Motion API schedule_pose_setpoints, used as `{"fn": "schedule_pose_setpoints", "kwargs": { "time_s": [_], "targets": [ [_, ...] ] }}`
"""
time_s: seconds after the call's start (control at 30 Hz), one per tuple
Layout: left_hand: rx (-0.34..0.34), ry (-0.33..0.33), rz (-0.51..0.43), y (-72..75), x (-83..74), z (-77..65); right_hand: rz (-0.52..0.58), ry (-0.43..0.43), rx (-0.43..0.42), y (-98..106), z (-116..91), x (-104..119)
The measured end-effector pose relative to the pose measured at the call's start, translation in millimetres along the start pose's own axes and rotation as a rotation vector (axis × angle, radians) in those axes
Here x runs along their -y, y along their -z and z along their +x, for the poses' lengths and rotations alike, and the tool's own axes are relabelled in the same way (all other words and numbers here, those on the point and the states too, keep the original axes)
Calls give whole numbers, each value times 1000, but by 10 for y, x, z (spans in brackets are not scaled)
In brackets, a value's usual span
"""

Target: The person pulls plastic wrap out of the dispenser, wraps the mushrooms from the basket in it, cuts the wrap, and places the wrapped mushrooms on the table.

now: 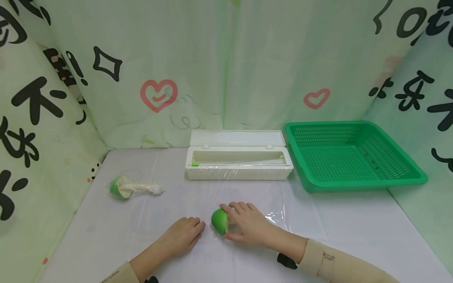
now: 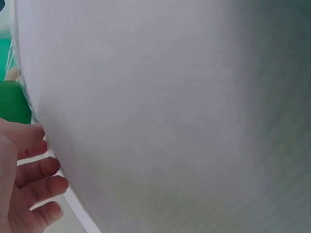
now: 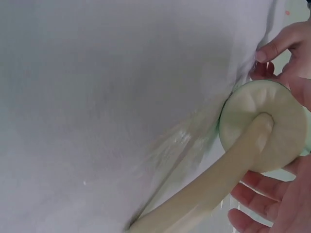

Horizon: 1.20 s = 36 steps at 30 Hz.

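Note:
My right hand (image 1: pixel 247 224) grips a toy mushroom with a green cap (image 1: pixel 220 221), fingers and thumb on either side of the cap. Its pale stem (image 3: pixel 209 184) runs out past the palm in the right wrist view. The mushroom lies on clear cling film (image 1: pixel 279 216) spread over the table. Close to the left of the cap, my left hand (image 1: pixel 184 236) rests on the table with relaxed, slightly bent fingers (image 2: pixel 43 189) and nothing visible between them. Farther left lies a second green-capped mushroom (image 1: pixel 124 187), wrapped in film.
A white cling film box (image 1: pixel 238 173) stands behind my hands with its lid raised and film drawn over its front edge. Beside it on the right is a green plastic basket (image 1: pixel 364 184). Printed curtains (image 1: pixel 219 59) surround the white-covered table (image 1: pixel 116 243).

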<state>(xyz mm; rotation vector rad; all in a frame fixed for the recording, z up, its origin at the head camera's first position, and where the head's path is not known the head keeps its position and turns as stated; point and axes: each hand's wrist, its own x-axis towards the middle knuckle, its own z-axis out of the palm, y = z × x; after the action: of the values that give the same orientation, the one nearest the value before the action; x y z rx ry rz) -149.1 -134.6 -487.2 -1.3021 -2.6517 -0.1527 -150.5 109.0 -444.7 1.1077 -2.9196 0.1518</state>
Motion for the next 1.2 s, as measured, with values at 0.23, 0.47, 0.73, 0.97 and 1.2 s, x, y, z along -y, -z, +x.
{"fn": "schedule_pose_setpoints", "kwargs": {
  "time_s": [0.23,0.47,0.73,0.97,1.2],
  "targets": [
    [-17,-80,3,16,10,13,74,-9,36,75,-10,-84],
    [38,-120,12,60,-14,9,78,-42,-33,122,-128,-179],
    [-46,-141,101,54,-11,11,-83,-2,-146,85,-403,-265],
    [-121,-140,88,49,5,30,-227,105,-176,-49,-641,-341],
    [-216,-182,106,62,53,38,-275,135,-281,-191,-696,-397]
  ]
}}
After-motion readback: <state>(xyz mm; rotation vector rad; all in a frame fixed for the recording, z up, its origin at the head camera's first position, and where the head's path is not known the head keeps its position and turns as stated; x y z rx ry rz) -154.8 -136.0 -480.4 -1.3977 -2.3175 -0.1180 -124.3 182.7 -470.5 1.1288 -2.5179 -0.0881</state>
